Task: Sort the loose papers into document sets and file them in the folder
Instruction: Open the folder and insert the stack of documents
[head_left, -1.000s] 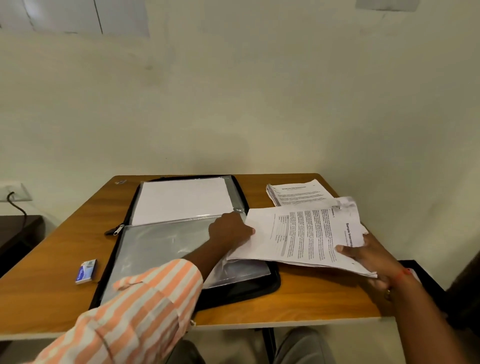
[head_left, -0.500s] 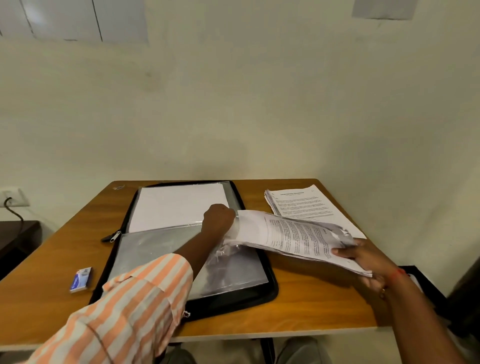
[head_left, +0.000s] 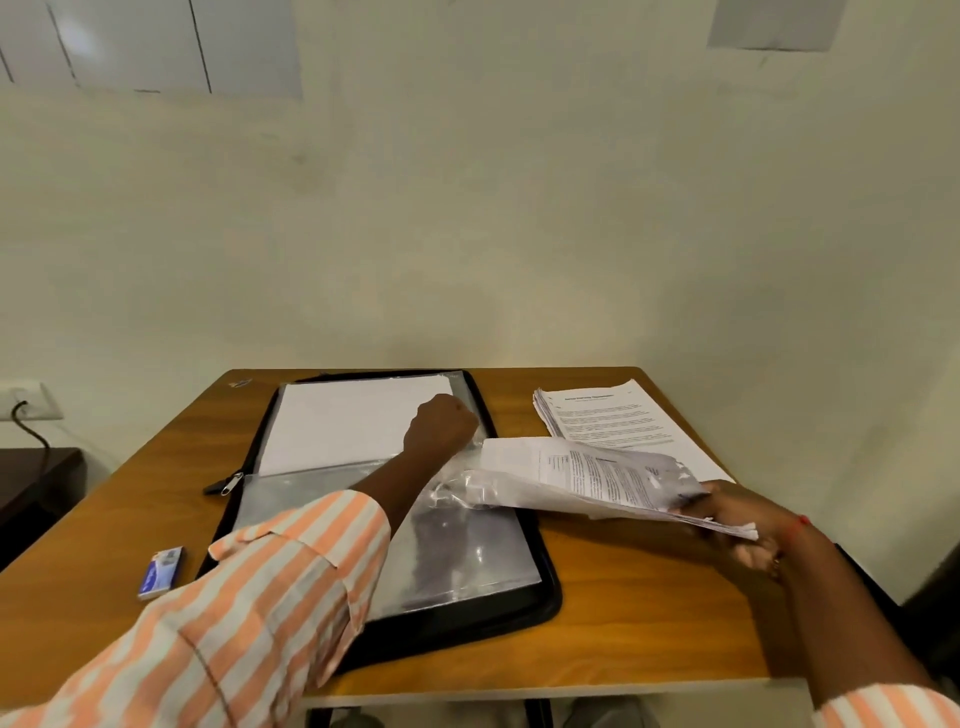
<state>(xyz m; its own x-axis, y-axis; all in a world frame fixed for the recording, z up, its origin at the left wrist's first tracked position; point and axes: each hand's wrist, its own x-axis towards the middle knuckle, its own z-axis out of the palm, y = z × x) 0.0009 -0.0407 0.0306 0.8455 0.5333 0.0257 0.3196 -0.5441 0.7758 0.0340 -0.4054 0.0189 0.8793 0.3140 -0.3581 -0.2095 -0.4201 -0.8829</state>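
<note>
- Left hand (head_left: 441, 427), curled, pinches a clear sleeve (head_left: 457, 491) of the open folder (head_left: 548, 597).
- Right hand (head_left: 737, 527) grips a paper set (head_left: 597, 475), its front edge at the sleeve's mouth.
- Best done holding the mouth wide, feeding sheets flat.

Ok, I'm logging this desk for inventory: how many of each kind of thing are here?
Black zip folder: 1
Printed paper bundles: 2 (table stack, held bundle)
Small blue-and-white box: 1
Total: 4
</note>
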